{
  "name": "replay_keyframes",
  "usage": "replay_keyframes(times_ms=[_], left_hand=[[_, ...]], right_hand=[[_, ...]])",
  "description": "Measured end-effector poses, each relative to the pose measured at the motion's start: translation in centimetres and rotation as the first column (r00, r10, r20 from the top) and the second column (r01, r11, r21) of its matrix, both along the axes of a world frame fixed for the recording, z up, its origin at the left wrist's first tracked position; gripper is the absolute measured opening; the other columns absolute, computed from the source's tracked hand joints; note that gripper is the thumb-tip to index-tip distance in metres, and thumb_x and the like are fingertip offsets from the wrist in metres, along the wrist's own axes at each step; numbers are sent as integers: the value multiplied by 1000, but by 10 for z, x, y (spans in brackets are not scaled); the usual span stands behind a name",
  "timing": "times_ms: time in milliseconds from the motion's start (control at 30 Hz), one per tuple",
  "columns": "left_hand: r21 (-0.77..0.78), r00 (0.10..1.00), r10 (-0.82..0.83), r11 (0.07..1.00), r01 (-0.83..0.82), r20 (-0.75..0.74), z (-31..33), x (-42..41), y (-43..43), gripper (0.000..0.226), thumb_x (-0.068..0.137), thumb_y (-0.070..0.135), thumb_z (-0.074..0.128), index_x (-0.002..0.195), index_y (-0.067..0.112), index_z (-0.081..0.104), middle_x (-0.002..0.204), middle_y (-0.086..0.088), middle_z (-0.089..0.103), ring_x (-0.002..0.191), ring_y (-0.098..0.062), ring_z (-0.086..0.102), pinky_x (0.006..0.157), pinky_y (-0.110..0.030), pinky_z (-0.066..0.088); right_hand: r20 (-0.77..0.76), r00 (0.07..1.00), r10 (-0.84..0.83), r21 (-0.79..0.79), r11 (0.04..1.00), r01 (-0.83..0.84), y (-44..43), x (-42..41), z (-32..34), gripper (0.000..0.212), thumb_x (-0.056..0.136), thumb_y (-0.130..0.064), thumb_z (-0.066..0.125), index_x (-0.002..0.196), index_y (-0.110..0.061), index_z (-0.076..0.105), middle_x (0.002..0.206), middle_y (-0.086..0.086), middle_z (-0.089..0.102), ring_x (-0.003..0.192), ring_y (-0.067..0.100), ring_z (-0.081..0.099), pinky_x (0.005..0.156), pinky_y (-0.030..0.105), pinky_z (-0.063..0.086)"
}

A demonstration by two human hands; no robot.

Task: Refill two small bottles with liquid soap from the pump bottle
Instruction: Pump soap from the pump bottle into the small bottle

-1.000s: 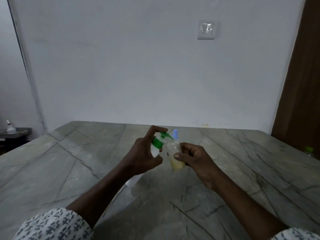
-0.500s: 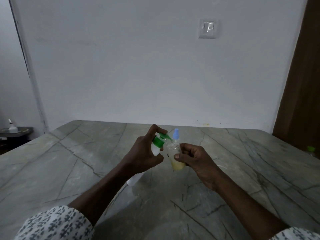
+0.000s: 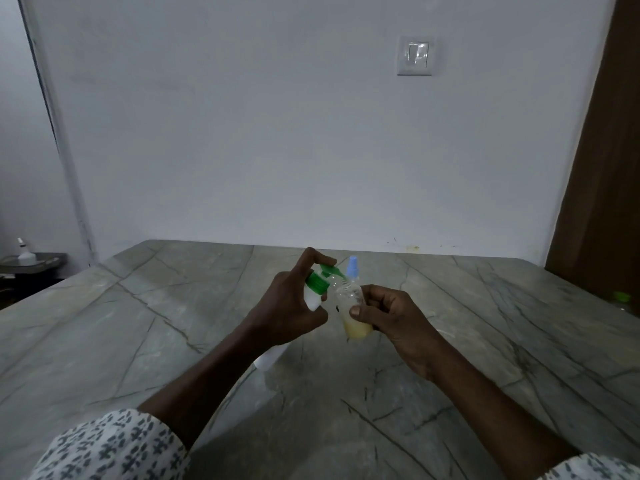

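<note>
My left hand [image 3: 289,308] grips the white pump bottle [image 3: 313,292], tilted above the table, with its forefinger on the green pump head. The green spout reaches over the open neck of a small clear bottle [image 3: 351,315]. My right hand [image 3: 388,318] pinches that small bottle, which is about a third full of yellowish soap. Behind it a pale blue cap [image 3: 353,272] shows; what it sits on is hidden. The pump bottle's lower end pokes out under my left wrist.
The grey marble table [image 3: 138,341] runs to a white wall. A small green object [image 3: 621,296] sits at the table's right edge by a brown door. A dark side stand with a white bottle [image 3: 24,252] is at far left.
Both hands hold the same grip and barely shift; the view has only drifted slightly. The soap level in the small bottle looks the same.
</note>
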State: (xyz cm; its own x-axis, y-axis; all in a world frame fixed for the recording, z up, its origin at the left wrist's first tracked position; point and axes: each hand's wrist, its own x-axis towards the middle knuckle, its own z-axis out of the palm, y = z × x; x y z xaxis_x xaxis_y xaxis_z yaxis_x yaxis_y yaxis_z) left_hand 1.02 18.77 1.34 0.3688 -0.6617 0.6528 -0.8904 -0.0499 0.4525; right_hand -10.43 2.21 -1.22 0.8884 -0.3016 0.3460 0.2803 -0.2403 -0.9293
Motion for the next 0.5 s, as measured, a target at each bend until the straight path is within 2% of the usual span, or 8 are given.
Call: replay_keyframes(times_ms=[167,400,500], left_hand=[[13,1000,11,1000,-11,-3,0,1,0,68,70,5,76,119,33,38,96,3,66,84,0,60,66,-7,48],[26,1000,-9,1000,9,1,0,-1,1,77,69,6,74,129,36,36,88,6,66,76,-6,62,64,-15,52],[16,1000,-14,1000,14,-3,0,-1,0,75,69,4,74,128,32,38,87,5,66,75,-7,62,63,-18,53]], right_hand=[[-4,1000,15,-3,1000,-15,1,0,-1,24,90,-7,65,105,-25,71,105,2,76,100,21,71,91,36,57],[-21,1000,4,41,999,-3,-1,1,-1,23,91,-9,64,109,-21,71,109,8,75,105,29,69,97,47,54],[-17,1000,10,49,999,-9,-2,2,-1,23,91,-9,63,106,-23,72,108,10,75,105,31,68,95,46,55]])
